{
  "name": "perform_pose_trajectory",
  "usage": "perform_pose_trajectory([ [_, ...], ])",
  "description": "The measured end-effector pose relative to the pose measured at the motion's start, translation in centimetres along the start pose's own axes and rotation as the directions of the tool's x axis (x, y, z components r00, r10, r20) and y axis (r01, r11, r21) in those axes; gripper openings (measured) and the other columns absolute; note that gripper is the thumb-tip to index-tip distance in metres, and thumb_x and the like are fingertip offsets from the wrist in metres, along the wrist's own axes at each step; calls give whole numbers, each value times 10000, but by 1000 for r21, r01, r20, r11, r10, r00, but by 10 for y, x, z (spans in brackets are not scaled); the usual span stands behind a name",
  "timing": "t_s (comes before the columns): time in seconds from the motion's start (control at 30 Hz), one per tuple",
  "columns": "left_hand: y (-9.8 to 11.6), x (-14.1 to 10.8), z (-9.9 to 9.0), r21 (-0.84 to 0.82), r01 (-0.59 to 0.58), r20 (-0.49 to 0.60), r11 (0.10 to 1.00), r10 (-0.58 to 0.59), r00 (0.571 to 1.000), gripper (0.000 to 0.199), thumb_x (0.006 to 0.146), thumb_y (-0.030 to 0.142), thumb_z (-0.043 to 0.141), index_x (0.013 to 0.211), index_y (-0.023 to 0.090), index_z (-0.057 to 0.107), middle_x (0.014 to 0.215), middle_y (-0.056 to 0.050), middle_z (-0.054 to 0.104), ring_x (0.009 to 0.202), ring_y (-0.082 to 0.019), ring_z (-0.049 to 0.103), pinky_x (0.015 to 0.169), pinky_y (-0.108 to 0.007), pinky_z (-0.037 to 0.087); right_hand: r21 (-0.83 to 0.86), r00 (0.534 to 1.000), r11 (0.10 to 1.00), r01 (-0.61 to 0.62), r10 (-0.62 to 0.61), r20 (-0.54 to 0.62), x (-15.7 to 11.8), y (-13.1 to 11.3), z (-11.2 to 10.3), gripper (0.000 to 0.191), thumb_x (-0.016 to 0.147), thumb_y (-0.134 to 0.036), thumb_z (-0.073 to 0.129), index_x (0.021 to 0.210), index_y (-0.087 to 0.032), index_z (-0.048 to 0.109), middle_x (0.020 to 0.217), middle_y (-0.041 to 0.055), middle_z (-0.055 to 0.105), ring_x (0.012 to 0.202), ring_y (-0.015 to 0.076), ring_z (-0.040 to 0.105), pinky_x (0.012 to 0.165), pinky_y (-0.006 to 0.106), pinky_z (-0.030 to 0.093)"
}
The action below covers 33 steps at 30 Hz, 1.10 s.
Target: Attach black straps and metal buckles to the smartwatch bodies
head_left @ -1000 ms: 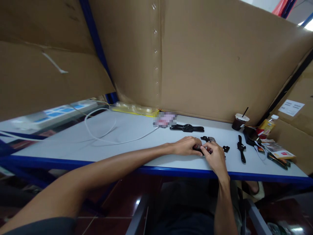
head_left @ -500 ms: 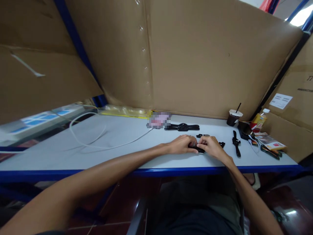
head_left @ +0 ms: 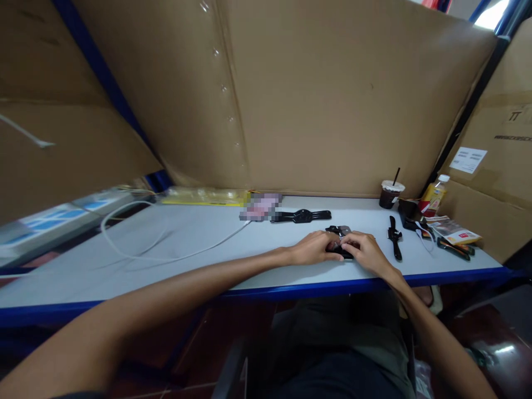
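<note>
Near the front edge of the table, my left hand (head_left: 318,247) has its fingers closed around a black spokeshave (head_left: 343,251), much of which is hidden under both hands. My right hand (head_left: 364,250) meets it from the right, thumb and fingers pinched at the middle of the tool; the exact part gripped is hidden. Just behind the fingertips shows a greyish metal piece (head_left: 344,229) with black beside it. A second black spokeshave (head_left: 394,238) lies to the right of my right hand. Farther back, black two-handled tools (head_left: 302,216) lie close together.
A blurred-out pinkish item (head_left: 261,207) with a white cable (head_left: 199,254) lies at the back. On the right are a lidded drink cup (head_left: 391,195), a bottle (head_left: 434,197), a black box (head_left: 408,213) and a packet (head_left: 455,230). Cardboard (head_left: 307,100) walls the back.
The view has shifted slightly, moving the table items left in the picture. Both hands stay together at the spokeshave, and more of the grey metal piece shows behind the fingers.
</note>
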<state>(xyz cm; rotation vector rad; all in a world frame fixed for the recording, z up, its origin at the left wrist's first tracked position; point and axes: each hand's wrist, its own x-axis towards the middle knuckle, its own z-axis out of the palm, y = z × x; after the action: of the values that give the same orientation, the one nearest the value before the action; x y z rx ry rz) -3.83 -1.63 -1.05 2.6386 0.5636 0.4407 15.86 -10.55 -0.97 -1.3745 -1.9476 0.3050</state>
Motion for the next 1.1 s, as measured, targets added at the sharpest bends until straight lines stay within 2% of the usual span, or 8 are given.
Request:
perform_pose_trajectory([
  [0.17,-3,0,1,3,-40,-6,999,40,999,408,920,576,670,948,170,638,793,9,591,680,-139,484,636,-265,311,-71,1000,997,3,-5,-25,2,3,4,143,916,-124,646,834,-200,737,808,18,704,756,172,620,763,292,438],
  [0.43,-6,-1,3,61,-80,-32,995,82,996,436,948,604,619,896,171,625,789,2,598,649,-128,470,616,-266,302,-194,992,973,124,-121,23,10,4,-3,145,903,-145,678,794,-205,753,788,37,673,797,191,603,767,313,441],
  [0.6,-5,1,2,82,-93,-29,992,96,995,444,945,607,621,983,166,647,823,-10,623,660,-136,498,616,-267,311,-106,1000,994,-6,6,-1,12,3,-2,160,859,-105,624,784,-198,730,719,8,686,691,167,598,707,292,427],
  [0.73,-4,0,1,95,-94,-16,991,96,995,456,943,610,629,1032,164,652,842,-18,639,678,-144,523,622,-268,312,16,994,995,-103,102,44,11,2,-4,48,849,-204,697,823,-195,737,701,-12,692,640,151,588,659,277,411],
  [0.83,-4,-1,1,93,-91,-8,992,92,996,454,940,612,633,1020,166,650,838,-16,635,678,-145,521,622,-267,308,-22,992,993,-115,116,59,11,1,-6,41,821,-237,753,811,-198,752,665,-23,659,624,147,561,630,275,379],
  [0.93,-4,0,0,82,-88,-3,993,89,996,452,935,617,638,972,166,645,821,-9,620,662,-139,495,615,-268,296,-70,994,995,-70,76,81,10,0,-8,61,847,-230,735,821,-213,788,638,-26,627,613,146,538,627,281,361],
  [1.1,-4,0,-2,39,-68,-7,997,68,998,417,933,590,650,948,173,647,775,11,584,640,-127,462,613,-266,295,-78,996,997,14,-7,86,11,3,-11,129,847,-180,733,881,-242,840,783,23,701,707,167,601,688,296,416],
])
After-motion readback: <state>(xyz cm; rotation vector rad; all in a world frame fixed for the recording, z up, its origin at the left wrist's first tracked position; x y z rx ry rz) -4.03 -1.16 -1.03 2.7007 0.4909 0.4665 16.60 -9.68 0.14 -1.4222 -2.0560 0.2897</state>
